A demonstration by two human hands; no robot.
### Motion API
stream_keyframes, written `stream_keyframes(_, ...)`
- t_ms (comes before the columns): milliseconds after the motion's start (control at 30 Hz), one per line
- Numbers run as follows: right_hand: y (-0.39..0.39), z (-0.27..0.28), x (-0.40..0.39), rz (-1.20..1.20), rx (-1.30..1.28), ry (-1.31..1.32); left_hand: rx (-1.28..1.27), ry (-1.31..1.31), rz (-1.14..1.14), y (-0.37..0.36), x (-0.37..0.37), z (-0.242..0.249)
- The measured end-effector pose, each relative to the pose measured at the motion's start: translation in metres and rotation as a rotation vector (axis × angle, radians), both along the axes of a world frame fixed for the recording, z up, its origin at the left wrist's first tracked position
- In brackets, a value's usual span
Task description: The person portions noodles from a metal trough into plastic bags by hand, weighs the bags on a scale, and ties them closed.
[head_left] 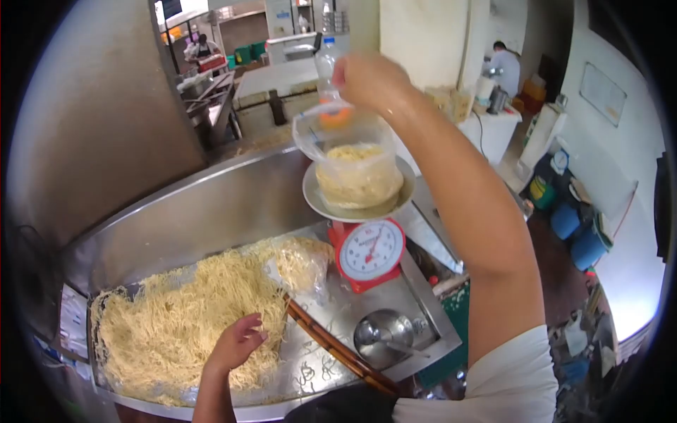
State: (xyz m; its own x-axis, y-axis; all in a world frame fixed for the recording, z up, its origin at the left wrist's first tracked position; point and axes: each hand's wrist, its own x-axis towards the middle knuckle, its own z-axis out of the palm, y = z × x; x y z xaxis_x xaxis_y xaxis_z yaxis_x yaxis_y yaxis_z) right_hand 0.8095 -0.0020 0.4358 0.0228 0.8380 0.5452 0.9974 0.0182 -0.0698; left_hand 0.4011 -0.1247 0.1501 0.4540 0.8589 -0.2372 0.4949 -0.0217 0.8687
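Observation:
My left hand [238,343] hovers low over a wide heap of yellow noodles [169,317], its fingers spread and nothing in them. Raised at the top centre, my right hand [374,81] is closed and partly blurred; what its fingers hold, if anything, is hidden. Just below it stands an open clear plastic bag [360,185] with noodles inside. The bag rests in the pale round pan [310,194] of a red dial scale [370,250]. Another bag of noodles [302,264] lies against the heap, left of the scale. A clear bottle [326,63] with a blue cap shows beside my right hand.
Noodles and scale share a steel counter [331,296] with a raised back wall. A brown wooden strip [338,342] crosses it, beside a metal bowl [384,337] with a utensil. Blue bins [589,243] stand at right. Two people are in the background rooms.

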Motion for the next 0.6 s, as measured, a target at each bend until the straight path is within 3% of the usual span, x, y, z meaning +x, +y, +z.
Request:
stream_keyframes(100,-0.007,-0.016,0.012,-0.174,0.063,-0.096,-0.034,-0.047,0.04,-0.008,-0.003,-0.005)
stream_keyframes(200,-0.01,-0.031,0.03,-0.191,-0.151,-0.017,-0.079,-0.062,0.067,-0.022,-0.011,-0.013)
stream_keyframes(367,-0.013,-0.048,0.049,-0.181,-0.163,0.117,-0.186,-0.005,0.113,-0.05,-0.024,-0.024)
stream_keyframes(533,-0.003,-0.062,0.06,-0.179,-0.128,0.158,-0.109,0.277,0.144,-0.065,-0.044,-0.051)
stream_keyframes(600,-0.005,-0.067,0.06,-0.158,-0.133,0.206,0.22,0.563,0.161,-0.077,-0.059,-0.073)
